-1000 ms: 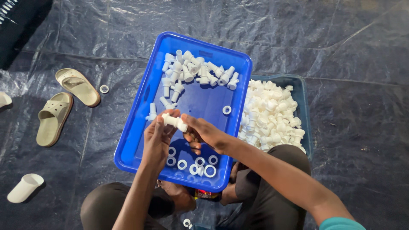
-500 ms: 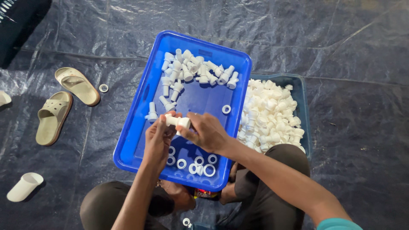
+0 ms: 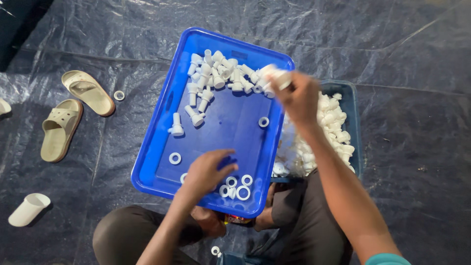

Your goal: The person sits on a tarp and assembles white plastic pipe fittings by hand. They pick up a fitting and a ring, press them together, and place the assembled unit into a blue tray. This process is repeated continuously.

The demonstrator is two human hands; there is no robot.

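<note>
A blue plastic tray [image 3: 162, 127] rests on my lap. White plastic fittings [image 3: 218, 73] are heaped at its far end, and several white rings [image 3: 238, 186] lie at its near end. My left hand [image 3: 206, 172] reaches down over the rings at the near edge, fingers curled; whether it holds one is hidden. My right hand [image 3: 297, 95] is raised over the tray's far right corner, gripping a white fitting [image 3: 274, 76] that is blurred by motion. A single ring [image 3: 264, 121] lies mid-tray.
A second blue bin [image 3: 351, 108] on the right is piled with white fittings [image 3: 333, 132]. Two beige sandals [image 3: 88, 92] [image 3: 58, 128] and a loose ring [image 3: 118, 95] lie on the dark tarp [image 3: 392, 49] to the left. A white cup-like piece [image 3: 28, 209] lies at lower left.
Both hands were together over the tray's middle on one fitting. My right hand has since carried the fitting up and right; my left hand dropped to the rings at the near edge.
</note>
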